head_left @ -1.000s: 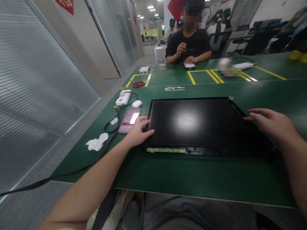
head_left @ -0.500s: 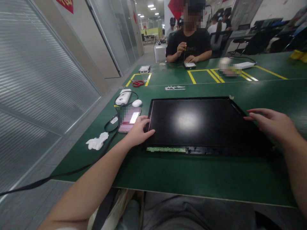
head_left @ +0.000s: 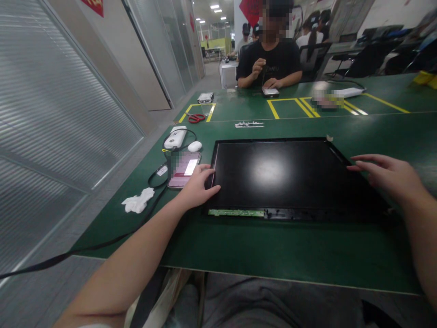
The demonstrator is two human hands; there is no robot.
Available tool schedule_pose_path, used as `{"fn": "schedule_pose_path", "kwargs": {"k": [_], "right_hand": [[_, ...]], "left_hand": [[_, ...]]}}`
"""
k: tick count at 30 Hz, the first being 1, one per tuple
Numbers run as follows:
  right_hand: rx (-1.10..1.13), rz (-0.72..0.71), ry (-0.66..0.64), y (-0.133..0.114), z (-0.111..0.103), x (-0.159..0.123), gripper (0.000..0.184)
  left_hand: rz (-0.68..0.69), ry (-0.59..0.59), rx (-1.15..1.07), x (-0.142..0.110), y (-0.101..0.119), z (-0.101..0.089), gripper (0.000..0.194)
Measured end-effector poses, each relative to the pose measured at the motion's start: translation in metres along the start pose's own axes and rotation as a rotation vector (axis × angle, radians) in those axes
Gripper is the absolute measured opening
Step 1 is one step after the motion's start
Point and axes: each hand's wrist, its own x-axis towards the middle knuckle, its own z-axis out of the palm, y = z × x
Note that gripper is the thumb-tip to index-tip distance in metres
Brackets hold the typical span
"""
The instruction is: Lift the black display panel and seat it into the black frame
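A black screen panel (head_left: 273, 177) in a dark frame lies flat on the green table (head_left: 239, 255), with a strip of green circuit board (head_left: 236, 212) along its near edge. At its left side, my left hand (head_left: 197, 187) grips the frame's edge, thumb on the near part and fingers farther back. Across from it, my right hand (head_left: 385, 173) has its fingers stretched out at the panel's right edge; the fingertips reach the frame, and the thumb is mostly hidden. Just beyond my left fingers is a phone (head_left: 184, 169) with a lit display.
Left of the panel are a crumpled white tissue (head_left: 138, 200), a white power bank (head_left: 175, 137) with a black cable, and a white rounded case (head_left: 195, 146). Red scissors (head_left: 196, 118) and thin white strips (head_left: 249, 124) lie farther back. A person (head_left: 269, 64) in black sits opposite, handling a small device.
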Motion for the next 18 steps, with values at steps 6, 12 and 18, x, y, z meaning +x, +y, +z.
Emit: {"fn": "schedule_pose_path", "kwargs": {"k": [6, 12, 18], "right_hand": [[0.059, 0.130, -0.018, -0.012, -0.004, -0.004, 0.044], [-0.081, 0.146, -0.003, -0.005, -0.001, 0.004, 0.038], [-0.351, 0.037, -0.084, -0.004, 0.001, 0.018, 0.029]], "left_hand": [[0.050, 0.003, 0.078, -0.004, 0.005, 0.000, 0.042], [0.049, -0.007, 0.083, -0.005, 0.009, -0.001, 0.042], [0.059, -0.004, 0.092, -0.005, 0.010, -0.001, 0.041]]}}
